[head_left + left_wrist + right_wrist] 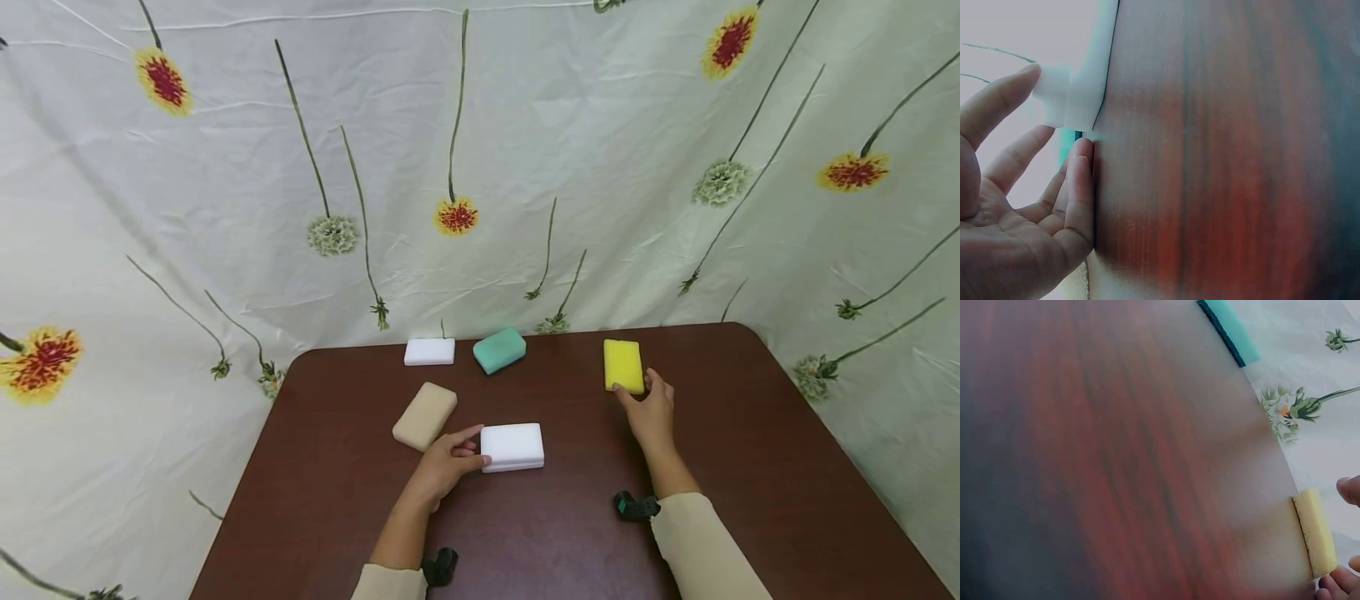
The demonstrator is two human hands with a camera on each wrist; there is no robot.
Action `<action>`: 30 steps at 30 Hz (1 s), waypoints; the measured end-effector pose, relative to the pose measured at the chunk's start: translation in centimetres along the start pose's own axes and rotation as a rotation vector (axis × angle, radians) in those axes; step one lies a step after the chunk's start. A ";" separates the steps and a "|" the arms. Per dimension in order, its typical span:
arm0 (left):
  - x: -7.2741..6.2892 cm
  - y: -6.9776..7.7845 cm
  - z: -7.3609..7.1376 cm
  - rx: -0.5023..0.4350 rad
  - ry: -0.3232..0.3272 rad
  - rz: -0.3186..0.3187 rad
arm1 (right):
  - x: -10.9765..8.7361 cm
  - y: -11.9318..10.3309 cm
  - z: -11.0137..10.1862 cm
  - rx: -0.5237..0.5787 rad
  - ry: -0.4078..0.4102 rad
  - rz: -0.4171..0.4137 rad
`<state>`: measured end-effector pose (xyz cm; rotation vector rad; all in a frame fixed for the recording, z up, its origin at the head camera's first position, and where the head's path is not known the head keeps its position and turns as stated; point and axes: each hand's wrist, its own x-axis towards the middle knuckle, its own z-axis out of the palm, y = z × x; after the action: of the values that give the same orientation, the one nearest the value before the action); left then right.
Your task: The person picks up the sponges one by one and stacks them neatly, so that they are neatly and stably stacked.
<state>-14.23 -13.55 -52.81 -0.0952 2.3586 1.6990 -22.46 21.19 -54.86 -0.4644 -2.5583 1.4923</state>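
Two white sponge blocks (512,445) lie stacked on the brown table, a seam showing along their side. My left hand (442,465) pinches the left end of the upper block, thumb at the near corner and index finger at the far one. In the left wrist view the other fingers (1079,194) curl beside the white block (1088,81). A yellow sponge (622,365) lies at the back right. Around its near end, my right hand (652,410) spreads thumb and index finger. In the right wrist view the thumb (1350,489) stands apart from the sponge (1315,534).
A beige sponge (424,416) lies just beyond the left hand. At the table's back edge are another white block (430,352) and a green sponge (499,350) with a dark underside. A flowered cloth (405,167) hangs behind the table (322,500).
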 end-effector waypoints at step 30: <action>0.1 0.0 0.1 0.015 -0.012 -0.005 | 1.0 -0.3 1.1 -0.163 0.050 0.023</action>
<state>-14.28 -13.51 -52.86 -0.0880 2.3602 1.6748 -23.72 20.47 -55.16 -0.5457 -2.6547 1.2672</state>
